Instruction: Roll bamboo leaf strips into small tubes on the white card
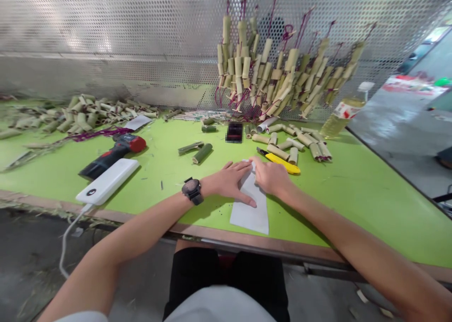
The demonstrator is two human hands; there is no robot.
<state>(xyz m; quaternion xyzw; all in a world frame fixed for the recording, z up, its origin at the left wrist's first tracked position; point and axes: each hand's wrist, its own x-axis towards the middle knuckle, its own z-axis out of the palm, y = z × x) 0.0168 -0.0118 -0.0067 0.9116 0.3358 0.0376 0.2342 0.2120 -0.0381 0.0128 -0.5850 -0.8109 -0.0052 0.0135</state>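
Observation:
A white sheet of paper [251, 214] lies on the green table near its front edge. My left hand [231, 181] rests flat on the paper, fingers spread and thumb toward me; a dark watch is on that wrist. At the paper's far end, my right hand [270, 175] has its fingers curled and pressed together; whatever they grip, if anything, is hidden. Just beyond the right hand is a yellow utility knife [282, 163], lying on the table with its dark tip pointing left. Short bamboo tubes [278, 151] are scattered behind the knife.
Left of my hands lie a cordless drill [113, 156] and a white power bank [108, 181] with a cable over the edge. Bamboo pieces [84, 115] are heaped at back left. Strung bamboo figures [243, 68] lean on the perforated metal wall, near a bottle of yellow liquid [341, 117].

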